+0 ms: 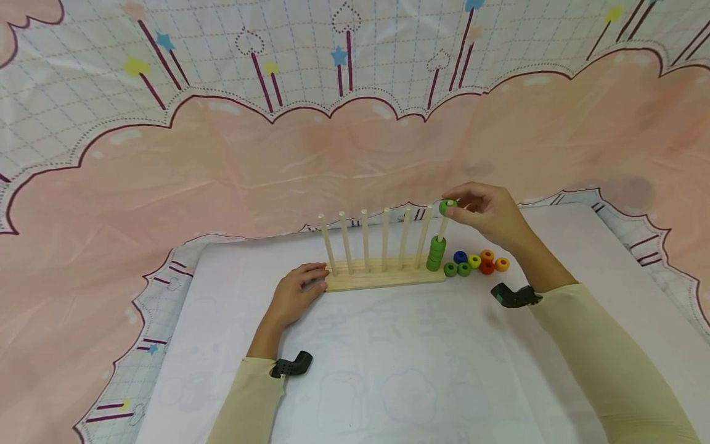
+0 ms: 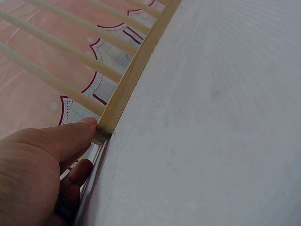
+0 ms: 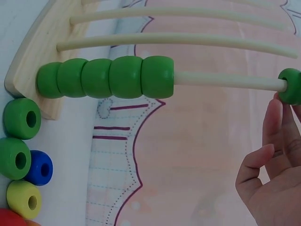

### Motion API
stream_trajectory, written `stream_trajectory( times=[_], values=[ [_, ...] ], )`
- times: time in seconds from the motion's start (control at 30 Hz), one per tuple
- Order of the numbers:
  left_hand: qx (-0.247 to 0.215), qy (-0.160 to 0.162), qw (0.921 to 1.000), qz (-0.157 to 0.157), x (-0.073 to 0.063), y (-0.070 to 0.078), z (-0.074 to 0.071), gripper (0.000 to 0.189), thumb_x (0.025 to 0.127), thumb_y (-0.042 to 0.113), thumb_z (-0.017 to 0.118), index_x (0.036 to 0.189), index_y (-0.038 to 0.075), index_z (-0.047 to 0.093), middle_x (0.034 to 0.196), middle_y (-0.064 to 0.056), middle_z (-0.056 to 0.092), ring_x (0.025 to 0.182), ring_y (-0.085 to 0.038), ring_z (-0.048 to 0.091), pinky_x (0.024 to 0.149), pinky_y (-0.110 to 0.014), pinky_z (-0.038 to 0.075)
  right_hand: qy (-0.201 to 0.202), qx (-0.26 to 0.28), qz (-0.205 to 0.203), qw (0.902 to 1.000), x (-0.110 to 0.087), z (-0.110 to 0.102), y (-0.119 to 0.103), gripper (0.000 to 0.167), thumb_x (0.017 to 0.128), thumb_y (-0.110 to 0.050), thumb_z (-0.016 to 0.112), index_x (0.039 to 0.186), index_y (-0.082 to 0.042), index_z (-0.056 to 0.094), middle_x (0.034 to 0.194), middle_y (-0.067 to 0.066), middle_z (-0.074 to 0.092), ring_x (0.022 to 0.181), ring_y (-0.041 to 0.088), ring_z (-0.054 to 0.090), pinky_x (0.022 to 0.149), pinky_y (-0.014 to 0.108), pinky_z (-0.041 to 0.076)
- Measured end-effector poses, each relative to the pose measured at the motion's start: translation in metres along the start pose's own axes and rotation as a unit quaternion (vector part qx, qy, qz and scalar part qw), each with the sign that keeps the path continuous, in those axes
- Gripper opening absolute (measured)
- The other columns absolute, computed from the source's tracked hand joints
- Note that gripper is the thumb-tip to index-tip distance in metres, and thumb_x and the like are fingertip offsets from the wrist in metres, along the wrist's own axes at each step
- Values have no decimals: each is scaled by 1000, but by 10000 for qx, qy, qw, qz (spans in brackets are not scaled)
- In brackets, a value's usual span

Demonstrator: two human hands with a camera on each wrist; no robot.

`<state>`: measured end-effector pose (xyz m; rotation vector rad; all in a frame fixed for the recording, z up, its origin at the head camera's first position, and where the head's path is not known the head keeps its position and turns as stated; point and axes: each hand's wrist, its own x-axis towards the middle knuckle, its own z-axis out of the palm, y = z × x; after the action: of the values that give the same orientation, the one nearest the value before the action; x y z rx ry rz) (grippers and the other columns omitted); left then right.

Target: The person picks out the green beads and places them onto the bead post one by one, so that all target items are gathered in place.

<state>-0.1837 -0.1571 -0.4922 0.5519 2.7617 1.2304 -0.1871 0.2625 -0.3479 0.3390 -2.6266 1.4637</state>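
A wooden base [image 1: 388,280] carries a row of upright pegs. My left hand [image 1: 296,293] is at its left end; in the left wrist view the left hand [image 2: 42,165] has a fingertip on the base's end corner, with other fingers curled below. Over at the rightmost peg [image 3: 230,81], my right hand [image 1: 488,213] pinches a green bead [image 1: 447,207] at the peg's tip. The right wrist view shows the peg's end meeting this bead [image 3: 291,86] above the fingers of the right hand [image 3: 277,179]. Several green beads [image 3: 127,77] are stacked at the bottom of that peg.
Loose beads lie right of the base: green [image 1: 450,269], blue [image 1: 460,257], yellow [image 1: 474,261], red [image 1: 487,267] and orange [image 1: 502,264]. They rest on a white tabletop [image 1: 388,357]. A pink patterned cloth [image 1: 277,160] lies beyond the table's far edge.
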Motion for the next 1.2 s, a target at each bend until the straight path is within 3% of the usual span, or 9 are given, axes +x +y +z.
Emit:
stream_trajectory(
  times=[0.37, 0.73, 1.03, 1.2],
  values=[
    [10, -1, 10000, -23, -2, 0, 1, 32, 99, 24, 69, 129, 12, 72, 145, -1, 61, 141, -29, 51, 113, -50, 43, -4, -44, 0, 10000, -1, -1, 0, 28, 96, -26, 73, 123, -17, 73, 117, -2, 70, 101, 16, 60, 81, 19, 54],
    [63, 31, 10000, -11, -3, -1, 3, 32, 99, 25, 69, 129, 13, 72, 145, 0, 61, 140, -28, 52, 110, -50, 45, -34, -43, -42, 10000, -1, -1, 3, 32, 96, -25, 73, 125, -11, 71, 114, -3, 70, 96, 17, 61, 78, 19, 54],
    [65, 41, 10000, 2, -4, -1, 3, 32, 99, 24, 69, 128, 13, 72, 145, 0, 61, 139, -28, 53, 109, -50, 47, -24, -2, -85, 10000, -3, -1, 2, 26, 97, -24, 72, 122, -16, 73, 118, 8, 70, 91, 19, 62, 77, 21, 54],
    [72, 45, 10000, 18, -4, -1, 3, 32, 99, 25, 69, 128, 13, 72, 145, 0, 61, 140, -29, 52, 110, -50, 45, -8, -16, -87, 10000, -3, -2, 2, 26, 97, -24, 72, 122, -16, 73, 115, 3, 70, 89, 19, 62, 76, 22, 54]
  ],
)
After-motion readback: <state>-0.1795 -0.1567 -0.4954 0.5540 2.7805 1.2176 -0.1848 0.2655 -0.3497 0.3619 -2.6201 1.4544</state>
